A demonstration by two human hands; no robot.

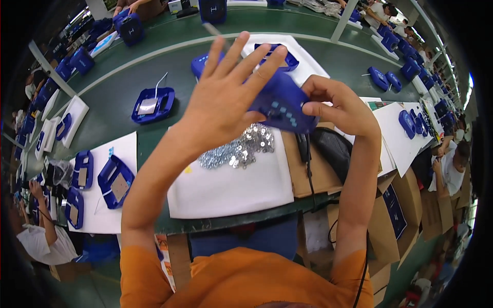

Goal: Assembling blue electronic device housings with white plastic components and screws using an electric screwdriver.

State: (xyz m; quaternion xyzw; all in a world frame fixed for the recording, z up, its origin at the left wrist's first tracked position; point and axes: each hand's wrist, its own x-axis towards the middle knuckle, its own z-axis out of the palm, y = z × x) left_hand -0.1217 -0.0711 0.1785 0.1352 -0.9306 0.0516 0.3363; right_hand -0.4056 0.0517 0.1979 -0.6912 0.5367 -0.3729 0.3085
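My right hand (336, 105) pinches the right edge of a blue plastic housing part (288, 102), held tilted above the bench. Small light-blue patches in rows mark its face. My left hand (226, 97) is raised over the part's left side, its fingers spread wide. The left thumb lies by the lower edge; whether it touches cannot be made out. Behind the left fingers, a thin greyish rod (211, 30) and another blue part (199, 64) show only partly. Below the hands, a pile of shiny washers and small metal pieces (241, 148) lies on a white foam sheet (231, 192).
A blue shell with a white wire (153, 105) lies left; several blue shells (117, 182) rest on a white board. Beyond my hands is a white tray (308, 64). A black cable (309, 177) and black pouch (334, 149) lie right. Co-workers sit on both sides.
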